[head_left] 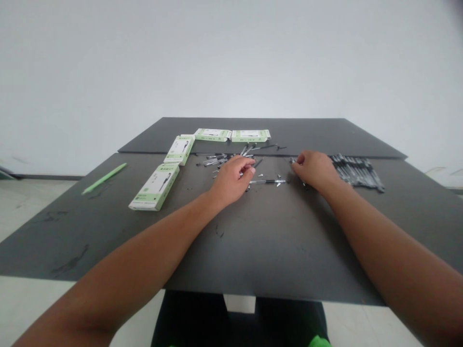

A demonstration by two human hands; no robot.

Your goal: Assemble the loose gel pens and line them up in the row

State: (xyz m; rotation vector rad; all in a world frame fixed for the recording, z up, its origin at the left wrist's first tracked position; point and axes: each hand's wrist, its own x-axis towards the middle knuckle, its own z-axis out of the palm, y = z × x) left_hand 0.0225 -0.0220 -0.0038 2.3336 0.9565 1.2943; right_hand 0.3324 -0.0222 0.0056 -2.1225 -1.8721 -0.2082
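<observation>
My left hand (234, 177) is over the middle of the dark table, thumb and fingers closed together. A thin dark pen part (258, 162) sticks out past its fingertips; the rest is hidden. Under and behind this hand lies a loose pile of clear pens and pen parts (220, 159). A clear pen with a black grip (269, 181) lies just right of it, among small loose pieces (278, 176). My right hand (315, 168) is pinched low over the table, with the ends of a pen (305, 185) showing beneath it. Right beside it is a neat row of pens (356, 171).
Several white and green pen boxes (154, 188) form a bent line at the left and back. A light green pen (104, 178) lies at the far left. A seam crosses the table (253, 241) near its back, and a white wall (231, 58) stands behind.
</observation>
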